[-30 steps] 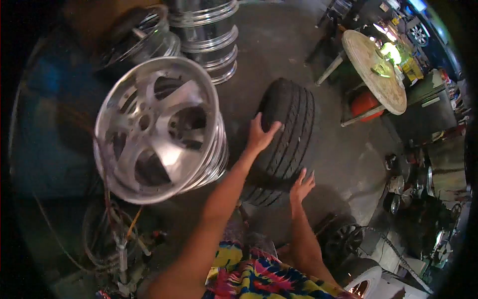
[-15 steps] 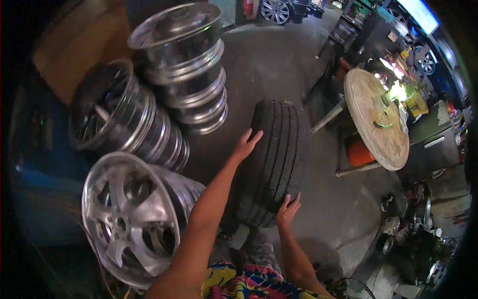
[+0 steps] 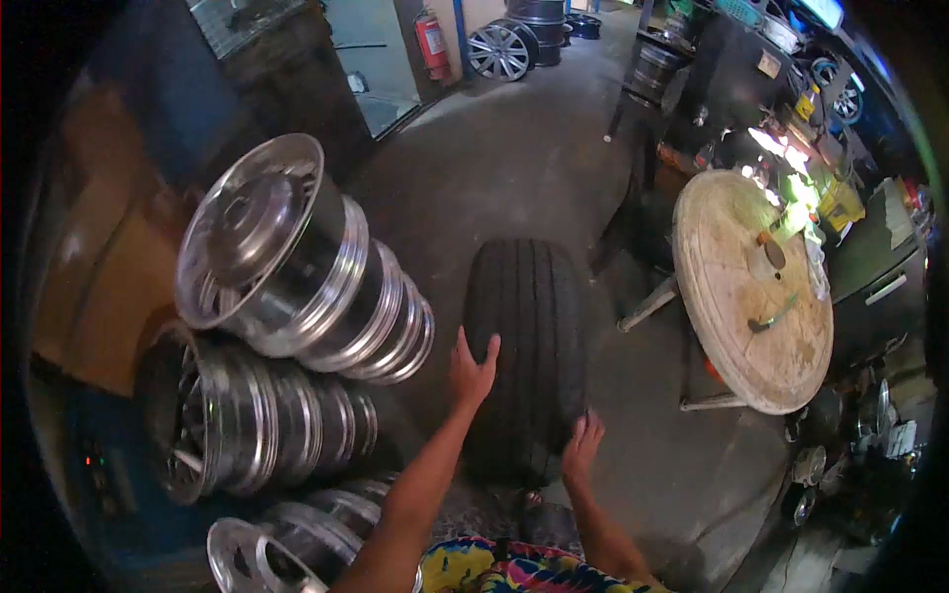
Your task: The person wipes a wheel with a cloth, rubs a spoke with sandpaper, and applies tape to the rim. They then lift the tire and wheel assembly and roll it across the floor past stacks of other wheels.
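Tyre (image 3: 524, 336) farther ahead, seemingly upright

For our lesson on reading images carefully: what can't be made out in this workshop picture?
Head view.
tyre: sidewalls face away, only tread shows.
left hand and right hand: palms hidden against the tyre.
lowest rim: cut off by the bottom edge.
bench items: too small, glared.

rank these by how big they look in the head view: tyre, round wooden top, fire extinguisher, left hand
1. round wooden top and tyre: too alike to rank
2. left hand, near the camera
3. fire extinguisher, a little smaller, but it stands far off
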Demonstrator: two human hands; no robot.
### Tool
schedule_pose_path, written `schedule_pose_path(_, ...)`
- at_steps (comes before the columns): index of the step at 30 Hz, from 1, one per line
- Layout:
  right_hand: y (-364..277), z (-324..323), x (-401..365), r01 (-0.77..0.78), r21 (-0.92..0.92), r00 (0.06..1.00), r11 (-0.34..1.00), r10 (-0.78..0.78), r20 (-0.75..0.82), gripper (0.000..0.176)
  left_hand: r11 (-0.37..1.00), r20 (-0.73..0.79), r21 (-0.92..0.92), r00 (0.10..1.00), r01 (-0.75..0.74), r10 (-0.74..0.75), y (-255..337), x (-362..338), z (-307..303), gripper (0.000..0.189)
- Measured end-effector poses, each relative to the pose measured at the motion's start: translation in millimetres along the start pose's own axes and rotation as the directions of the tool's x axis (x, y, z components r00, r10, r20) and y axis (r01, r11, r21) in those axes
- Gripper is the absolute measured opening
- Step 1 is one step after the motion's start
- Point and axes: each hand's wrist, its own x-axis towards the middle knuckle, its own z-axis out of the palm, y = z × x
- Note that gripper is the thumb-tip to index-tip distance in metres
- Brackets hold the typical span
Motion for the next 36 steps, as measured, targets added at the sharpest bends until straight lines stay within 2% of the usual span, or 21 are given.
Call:
schedule_pose_path(2,6,9,-17,-0.168,-0.151,0.985,0.974,0.173,0.017,0.062,0.998,0.029,0.041,0.998,0.056,-0.057,51,58,17,0.107)
schedule_pose_path(3,-3,21,-6,-0.185,-0.158,0.982,0.97,0.188,0.002,0.062,0.99,0.052,0.093,0.992,0.108,-0.113,71,90,25,0.109)
schedule_pose_path(5,-27,49,39,-0.033,-0.059,0.984,0.998,0.022,-0.177,0.064,0.984,0.141,0.05,0.974,0.169,-0.175,95,169,52,0.11)
schedule_pose_path(7,-61,72,102,-0.063,-0.108,0.967,0.992,0.034,-0.251,0.065,0.966,0.241,0.031,0.936,0.257,-0.256,98,249,83,0.111)
schedule_pose_path(9,-96,90,169,-0.111,-0.156,0.943,0.982,0.054,-0.328,0.065,0.799,0.647,-0.441,0.762,0.409,-0.033,81,336,94,0.111)
schedule_pose_path(10,-117,98,209,-0.144,-0.164,0.931,0.976,0.078,-0.355,0.064,0.801,0.652,-0.438,0.757,0.407,-0.028,87,358,89,0.111)
schedule_pose_path(12,-160,114,284,-0.254,-0.232,0.9,0.939,0.142,-0.411,0.059,0.631,0.718,-0.547,0.696,0.55,0.015,95,366,69,0.108)
schedule_pose_path(14,-192,132,362,-0.138,-0.267,0.89,0.954,0.001,-0.456,0.053,0.66,0.683,-0.552,0.73,0.51,0.008,91,357,66,0.106)
schedule_pose_path(15,-207,142,404,-0.131,-0.264,0.887,0.956,-0.006,-0.462,0.053,0.744,0.615,-0.532,0.788,0.405,0.011,81,351,70,0.103)
schedule_pose_path(17,-227,158,468,0.325,-0.22,0.847,0.92,-0.387,-0.366,0.044,0.879,0.462,-0.432,0.886,0.2,0.025,52,326,82,0.099)
schedule_pose_path(20,-264,167,488,0.397,-0.092,0.814,0.913,-0.396,-0.424,0.036,0.914,0.401,-0.386,0.915,0.123,0.046,33,305,109,0.102)
schedule_pose_path(22,-227,175,469,0.307,-0.162,0.852,0.938,-0.347,-0.392,0.034,0.954,0.323,-0.289,0.929,-0.083,0.179,66,324,114,0.106)
schedule_pose_path(23,-197,179,455,0.168,-0.148,0.912,0.975,-0.211,-0.353,0.039,0.951,0.311,-0.286,0.928,-0.116,0.207,78,357,124,0.106)
schedule_pose_path(24,-150,189,440,0.078,-0.275,0.934,0.958,-0.167,-0.315,0.041,0.929,0.244,-0.345,0.944,-0.131,0.224,89,402,141,0.108)
schedule_pose_path(26,-133,214,430,-0.235,-0.216,0.919,0.948,0.144,-0.367,0.046,0.915,0.205,-0.383,0.954,-0.126,0.217,95,463,163,0.109)
schedule_pose_path(27,-129,222,442,-0.239,-0.203,0.916,0.95,0.151,-0.372,0.046,0.905,0.195,-0.403,0.953,-0.137,0.231,107,512,175,0.108)
schedule_pose_path(29,-128,241,471,-0.207,-0.164,0.967,0.965,0.176,-0.183,0.047,0.897,0.188,-0.412,0.948,-0.161,0.257,149,592,183,0.107)
schedule_pose_path(30,-137,254,495,-0.207,-0.155,0.966,0.966,0.177,-0.188,0.047,0.921,0.245,-0.378,0.95,-0.093,0.196,174,627,186,0.107)
schedule_pose_path(32,-167,281,546,-0.153,-0.024,0.94,0.988,0.139,-0.311,0.046,0.943,0.304,-0.333,0.945,-0.013,0.121,222,684,197,0.108)
schedule_pose_path(34,-217,296,606,-0.202,-0.022,0.905,0.979,0.178,-0.385,0.047,0.991,0.361,-0.064,0.928,0.12,-0.089,267,745,210,0.12)
schedule_pose_path(36,-241,314,669,-0.243,-0.03,0.862,0.97,0.202,-0.464,0.048,0.991,0.369,0.029,0.92,0.128,-0.13,277,819,252,0.128)
